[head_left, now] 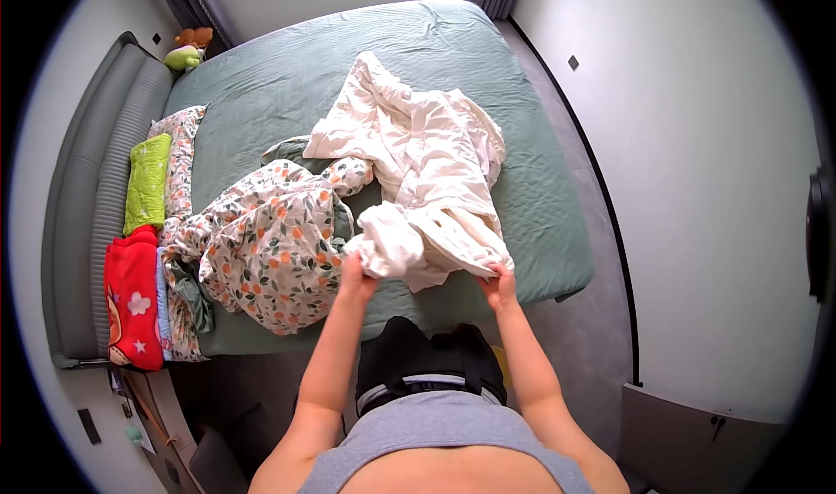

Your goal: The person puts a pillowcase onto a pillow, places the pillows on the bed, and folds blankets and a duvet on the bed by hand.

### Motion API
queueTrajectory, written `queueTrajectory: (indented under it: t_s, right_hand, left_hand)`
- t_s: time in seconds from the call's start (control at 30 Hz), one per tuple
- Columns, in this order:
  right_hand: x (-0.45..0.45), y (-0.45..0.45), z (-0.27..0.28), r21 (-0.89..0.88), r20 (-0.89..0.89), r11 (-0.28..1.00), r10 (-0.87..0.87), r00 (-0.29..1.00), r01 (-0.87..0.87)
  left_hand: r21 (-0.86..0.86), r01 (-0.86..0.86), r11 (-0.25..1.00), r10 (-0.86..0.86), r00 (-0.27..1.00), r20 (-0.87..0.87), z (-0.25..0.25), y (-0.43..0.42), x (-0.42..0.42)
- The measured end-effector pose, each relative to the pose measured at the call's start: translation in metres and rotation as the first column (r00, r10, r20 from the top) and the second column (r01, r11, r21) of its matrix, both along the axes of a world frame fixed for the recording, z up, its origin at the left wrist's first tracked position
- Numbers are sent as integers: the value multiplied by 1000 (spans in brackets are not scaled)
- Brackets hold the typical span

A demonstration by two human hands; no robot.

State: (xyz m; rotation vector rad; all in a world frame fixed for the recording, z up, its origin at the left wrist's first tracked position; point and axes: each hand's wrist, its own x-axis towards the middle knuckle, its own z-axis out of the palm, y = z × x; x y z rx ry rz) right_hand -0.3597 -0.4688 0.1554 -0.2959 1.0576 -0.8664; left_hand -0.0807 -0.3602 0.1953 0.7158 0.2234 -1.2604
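Observation:
A white garment (422, 141), which looks like a shirt or jacket, lies spread and wrinkled on the bed, its lower end toward me. My left hand (356, 276) is closed on a bunched, slightly blurred part of the cloth at its near left. At the near right corner, my right hand (498, 287) pinches the garment's edge, fingers pressed together. Between the hands the cloth is lifted and folded over. Left of the garment, a crumpled quilt (274, 241) with an orange-and-leaf print partly lies near my left hand.
The bed has a green sheet (540, 198) and a grey headboard (83, 206). Along the headboard lie a printed pillow (185, 137), a lime green cushion (148, 180) and a red folded blanket (133, 307). Plush toys (185, 57) sit at the far corner. A wall (688, 189) runs along the right.

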Motion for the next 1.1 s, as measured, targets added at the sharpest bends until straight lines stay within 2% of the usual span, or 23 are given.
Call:
queueTrajectory:
  t_s: [0.03,0.07,0.1,0.13,0.17,0.2,0.23,0.27,0.33,0.43,0.47,0.57,0.6,0.67,0.73,0.77,0.87,0.9,0.93,0.97,1.0,1.07,1.1]
  right_hand:
    - [-25,-7,-16,24,-137,999,27,990,-24]
    - [-47,-12,-30,96,-358,994,85,930,-53]
    - [-77,-18,-59,172,-538,966,257,803,-194]
    - [-103,-21,-76,282,-632,898,439,639,-338]
    - [-123,-29,-114,373,-777,830,524,349,-416]
    - [-122,-36,-105,429,-879,743,475,-47,-514]
    - [-116,-45,-99,379,-914,756,397,-88,-534]
    - [-105,-56,-95,329,-941,762,315,-125,-557]
    - [-75,-83,-101,199,-963,652,270,-21,-732]
    - [-13,-123,-118,-53,-983,396,140,117,-917]
    - [8,-131,-120,-28,-991,387,113,78,-922]
    - [58,-153,-116,61,-997,392,65,-38,-918]
    - [69,-161,-110,102,-994,415,74,-78,-904]
    - [79,-178,-117,219,-975,398,134,-179,-891]
    - [79,-212,-162,366,-924,287,222,-311,-885]
    - [75,-215,-164,336,-942,117,45,-333,-934]
    - [72,-204,-158,2,-968,0,251,-2,-1000]
    - [69,-194,-143,-153,-951,-12,274,144,-988]
    - [66,-186,-143,-298,-880,33,379,288,-954]
    - [62,-178,-125,-341,-658,269,616,433,-901]
    - [54,-172,-87,-292,-352,497,738,575,-817]
    - [27,-173,-23,-233,121,759,642,757,-607]
    - [15,-176,2,-254,259,805,591,764,-536]
  left_hand:
    - [66,-77,995,65,984,164,-2,10,24]
    - [123,-162,979,114,938,328,-4,21,44]
    - [253,-220,942,49,837,546,11,28,55]
    - [359,-305,882,-52,694,718,25,34,61]
    - [461,-360,811,-258,488,834,19,44,69]
    - [537,-438,721,-471,257,844,11,54,75]
    - [574,-532,622,-665,28,747,2,61,75]
    - [595,-548,588,-702,19,712,8,61,61]
    - [631,-578,517,-770,6,637,31,53,23]
    - [589,-667,456,-706,132,696,27,51,-13]
    - [549,-706,447,-660,154,735,16,54,-22]
    - [451,-700,554,-159,443,882,-3,65,-50]
    - [388,-696,605,25,503,864,5,66,-59]
    - [222,-708,671,377,584,719,29,69,-76]
    - [90,-807,583,512,452,730,43,78,-92]
    - [71,-817,572,529,433,730,47,78,-96]
    - [-27,-848,529,616,362,700,59,63,-103]
    - [-7,-850,527,594,363,718,61,53,-104]
    - [-2,-857,515,573,343,744,47,45,-103]
    - [25,-835,550,370,270,889,29,38,-103]
    - [62,-814,578,142,176,974,18,30,-104]
    - [126,-737,664,-10,160,987,21,-10,-118]
    - [144,-662,735,-83,122,989,16,-27,-125]
